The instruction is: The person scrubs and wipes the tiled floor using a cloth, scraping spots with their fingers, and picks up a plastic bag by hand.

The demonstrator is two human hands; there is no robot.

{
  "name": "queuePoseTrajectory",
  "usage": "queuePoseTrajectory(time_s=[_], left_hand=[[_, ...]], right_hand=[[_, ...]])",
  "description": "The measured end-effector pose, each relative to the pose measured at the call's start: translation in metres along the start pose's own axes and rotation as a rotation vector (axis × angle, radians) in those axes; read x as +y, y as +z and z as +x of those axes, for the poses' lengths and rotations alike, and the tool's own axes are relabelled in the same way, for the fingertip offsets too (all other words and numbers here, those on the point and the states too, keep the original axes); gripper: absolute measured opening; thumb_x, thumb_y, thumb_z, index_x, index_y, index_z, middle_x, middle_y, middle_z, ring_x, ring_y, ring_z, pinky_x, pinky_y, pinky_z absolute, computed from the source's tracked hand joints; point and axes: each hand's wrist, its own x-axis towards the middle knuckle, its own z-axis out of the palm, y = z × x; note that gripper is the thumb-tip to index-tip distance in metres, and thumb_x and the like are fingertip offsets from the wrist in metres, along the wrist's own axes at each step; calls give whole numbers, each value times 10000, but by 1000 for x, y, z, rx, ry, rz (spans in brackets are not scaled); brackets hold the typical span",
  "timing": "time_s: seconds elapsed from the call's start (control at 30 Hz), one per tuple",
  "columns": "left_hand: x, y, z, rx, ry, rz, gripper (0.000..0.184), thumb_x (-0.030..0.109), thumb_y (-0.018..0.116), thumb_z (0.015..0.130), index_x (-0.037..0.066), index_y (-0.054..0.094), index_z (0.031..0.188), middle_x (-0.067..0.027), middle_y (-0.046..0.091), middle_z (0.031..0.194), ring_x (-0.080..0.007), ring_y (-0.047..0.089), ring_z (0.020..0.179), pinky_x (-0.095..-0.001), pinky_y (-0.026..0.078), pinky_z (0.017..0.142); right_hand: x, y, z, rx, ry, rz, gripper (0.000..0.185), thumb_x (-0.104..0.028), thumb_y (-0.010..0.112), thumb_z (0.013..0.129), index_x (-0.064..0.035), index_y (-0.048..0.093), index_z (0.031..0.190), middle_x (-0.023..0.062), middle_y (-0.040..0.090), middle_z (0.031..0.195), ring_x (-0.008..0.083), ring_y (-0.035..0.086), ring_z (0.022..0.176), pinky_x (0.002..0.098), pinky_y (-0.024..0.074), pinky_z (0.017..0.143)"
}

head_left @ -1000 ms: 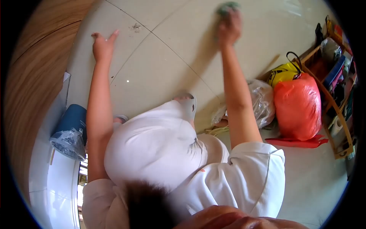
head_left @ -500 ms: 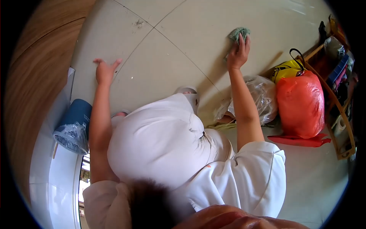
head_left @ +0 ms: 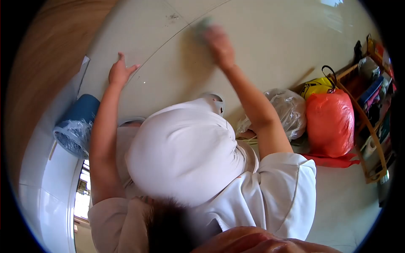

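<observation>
My right hand (head_left: 220, 45) is smeared by motion and holds a crumpled green rag (head_left: 204, 23), its fingers over the rag. The rag is against the pale tiled floor (head_left: 270, 50), close to a grout line. On the left, my left hand (head_left: 120, 73) rests on the floor with thumb and fingers spread, nothing in it. A dark smudge (head_left: 172, 17) marks the tile beyond both hands. My knees are bent under the white clothing, and a slipper (head_left: 219, 103) shows in front.
A blue bin (head_left: 80, 110) with a clear liner stands left of my left arm. To the right sit a clear plastic bag (head_left: 287, 110), a red bag (head_left: 330, 122), a yellow bag (head_left: 317, 87) and a wooden rack (head_left: 372, 135) with several items. A wooden surface (head_left: 46, 63) borders the left.
My right hand has swept left across the floor with the green rag, to near the grout line. My left hand stays on the floor, its fingers now turned more forward.
</observation>
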Motion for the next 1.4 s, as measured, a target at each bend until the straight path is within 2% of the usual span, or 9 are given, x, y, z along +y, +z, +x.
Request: queuePoseTrajectory(time_s=[0.13,0.27,0.5,0.7,0.83,0.97,1.07,1.27,1.4], left_hand=[[8,0,-18,-72,-4,-16,1381,626,817,701,-129,11,1532,-316,684,1059,-388,703,955,-411,566,812],[38,10,-17,-117,-96,-48,1510,641,836,664,-179,-134,1480,-324,683,1054,-406,706,937,-409,572,789],[43,1,-21,-135,-122,67,1519,670,818,665,-225,-123,1453,-277,705,910,-350,718,772,-404,569,634],[41,8,-15,-111,-112,129,1512,714,803,623,-241,-15,1462,-265,696,838,-335,708,717,-386,561,610],[41,10,-14,-122,-150,116,1531,715,806,608,-252,-29,1451,-268,697,843,-337,710,721,-389,563,617],[41,14,-13,-94,-137,147,1539,690,823,602,-266,-47,1437,-272,702,859,-338,714,730,-387,563,628],[41,12,-8,-127,-133,152,1536,690,830,585,-291,-5,1421,-270,708,867,-333,722,738,-381,563,624],[49,8,-1,-143,-171,166,1504,623,845,614,-306,-38,1402,-250,716,835,-308,710,699,-357,544,613],[25,36,-8,-178,-145,78,1475,576,831,673,-292,-118,1395,-249,713,854,-324,696,671,-382,525,571]], right_hand=[[63,-47,-3,423,626,-264,393,-48,577,926,-111,642,1308,201,538,1440,369,512,1332,423,423,1100],[35,8,20,420,463,-333,384,-117,624,910,-131,652,1293,193,545,1430,393,513,1314,463,403,1108],[-61,78,48,-235,-356,41,373,-69,551,884,-172,668,1222,43,572,1411,319,534,1313,424,492,1035],[19,39,92,384,376,-272,454,-23,618,845,-155,661,1277,138,615,1349,383,558,1259,449,485,1033],[7,74,121,319,242,-84,465,-36,636,801,-164,664,1247,128,603,1372,360,533,1298,426,460,1063],[-54,110,81,-295,-365,34,416,-41,546,886,-201,658,1253,77,532,1462,305,494,1362,410,474,1072],[-57,95,89,-230,-404,151,463,-31,614,796,-176,654,1233,71,588,1388,286,536,1307,389,486,1036],[50,62,184,586,413,-367,396,-40,628,817,-141,670,1198,132,629,1319,399,567,1228,474,520,957],[20,98,199,114,257,-185,410,-60,640,809,-149,673,1208,96,571,1415,363,530,1294,442,495,1007]])
